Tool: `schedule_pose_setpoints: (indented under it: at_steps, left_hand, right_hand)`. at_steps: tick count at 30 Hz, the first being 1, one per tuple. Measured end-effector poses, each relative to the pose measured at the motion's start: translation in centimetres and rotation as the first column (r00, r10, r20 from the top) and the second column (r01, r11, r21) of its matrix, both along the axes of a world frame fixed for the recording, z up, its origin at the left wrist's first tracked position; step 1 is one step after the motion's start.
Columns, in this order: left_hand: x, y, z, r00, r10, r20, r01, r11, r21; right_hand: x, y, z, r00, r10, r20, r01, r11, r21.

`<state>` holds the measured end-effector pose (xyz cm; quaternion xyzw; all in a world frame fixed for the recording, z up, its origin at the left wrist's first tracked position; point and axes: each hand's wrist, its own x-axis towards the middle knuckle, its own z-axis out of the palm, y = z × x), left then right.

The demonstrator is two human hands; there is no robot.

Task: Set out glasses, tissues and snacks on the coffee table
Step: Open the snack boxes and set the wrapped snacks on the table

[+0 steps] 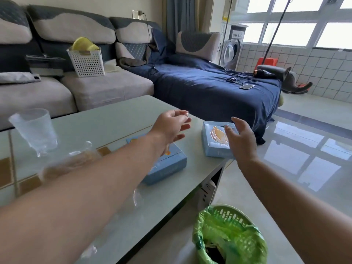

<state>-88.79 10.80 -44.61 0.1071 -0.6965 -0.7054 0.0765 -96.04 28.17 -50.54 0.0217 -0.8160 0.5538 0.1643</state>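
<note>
Two light blue tissue boxes lie on the glass coffee table (118,115). One tissue box (215,143) sits at the table's right corner, and my right hand (242,140) hovers open just over its near right side. The other tissue box (169,164) lies nearer, partly hidden under my left hand (171,126), which is above it with fingers loosely spread and holds nothing. A clear plastic glass (35,128) stands at the left of the table. Clear snack wrapping (76,159) lies beneath my left forearm, blurred.
A green lined waste basket (228,235) stands on the floor at the table's near right. Behind the table runs a grey sofa with a white basket (86,61) and a blue-covered chaise (209,88) holding a phone and cables. Glossy floor lies to the right.
</note>
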Motion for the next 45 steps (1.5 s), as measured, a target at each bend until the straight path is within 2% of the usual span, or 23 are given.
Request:
schedule_pose_setpoints:
  at_steps: [3,5,8,12,16,18,20,22,25,28,33,36,39,41,45]
  left_hand:
    - [1.7,-3.1,0.6,0.995,0.100,-0.014,-0.099,0.994,0.048]
    - [2.7,-4.8,0.4,0.983,0.184,0.007,-0.184,0.979,0.090]
    - [3.9,-6.4,-0.8,0.957,0.277,0.088,-0.288,0.947,0.145]
    - [4.3,-7.0,-3.0,0.935,0.265,0.236,-0.316,0.924,0.214]
    - [4.4,-6.7,-4.4,0.921,0.205,0.332,-0.297,0.920,0.256]
    - [4.3,-6.6,-5.0,0.921,0.199,0.336,-0.298,0.915,0.274]
    - [3.7,-6.7,-5.7,0.924,0.217,0.315,-0.302,0.920,0.252]
    - [4.0,-6.4,-5.2,0.935,0.261,0.241,-0.305,0.937,0.168]
    - [4.8,-6.4,-4.0,0.968,0.220,0.122,-0.226,0.973,0.037]
    - [6.5,-6.8,-1.3,0.983,0.181,0.027,-0.180,0.984,-0.011]
    - [10.7,-8.4,3.1,0.995,-0.065,-0.078,0.068,0.997,0.035]
    - [12.9,-9.2,5.0,0.990,-0.045,-0.132,0.060,0.992,0.112]
    - [14.8,-8.9,5.8,0.981,0.086,-0.175,-0.012,0.923,0.384]
    - [16.0,-8.2,5.6,0.980,0.066,-0.188,0.037,0.866,0.499]
    - [18.5,-5.4,4.7,0.981,0.012,-0.194,0.095,0.839,0.535]
  right_hand:
    - [1.6,-2.8,1.3,0.995,0.096,-0.015,-0.096,0.995,-0.019]
    - [2.4,-4.4,1.5,0.990,0.141,-0.005,-0.141,0.989,0.048]
    - [3.7,-6.5,1.1,0.971,0.220,0.089,-0.231,0.963,0.140]
    - [4.7,-8.6,-0.3,0.919,0.309,0.243,-0.362,0.907,0.216]
    - [4.7,-9.9,-1.4,0.880,0.308,0.362,-0.406,0.883,0.236]
    - [4.8,-10.4,-1.7,0.877,0.301,0.374,-0.401,0.887,0.227]
    - [5.0,-10.7,-1.9,0.891,0.268,0.367,-0.341,0.928,0.149]
    - [5.4,-10.9,-1.5,0.893,0.249,0.376,-0.247,0.967,-0.055]
    - [6.5,-10.6,0.0,0.879,0.254,0.405,-0.134,0.944,-0.302]
    - [8.0,-9.6,2.0,0.850,0.313,0.422,-0.081,0.871,-0.484]
    - [11.9,-7.1,6.4,0.707,0.590,0.389,-0.119,0.642,-0.757]
    - [14.6,-6.5,8.4,0.671,0.672,0.313,-0.180,0.558,-0.810]
    - [16.9,-6.9,9.8,0.714,0.671,0.202,-0.171,0.447,-0.878]
    - [18.4,-7.5,10.4,0.758,0.633,0.154,-0.133,0.382,-0.914]
    - [21.2,-9.0,11.4,0.814,0.564,0.138,-0.062,0.322,-0.945]
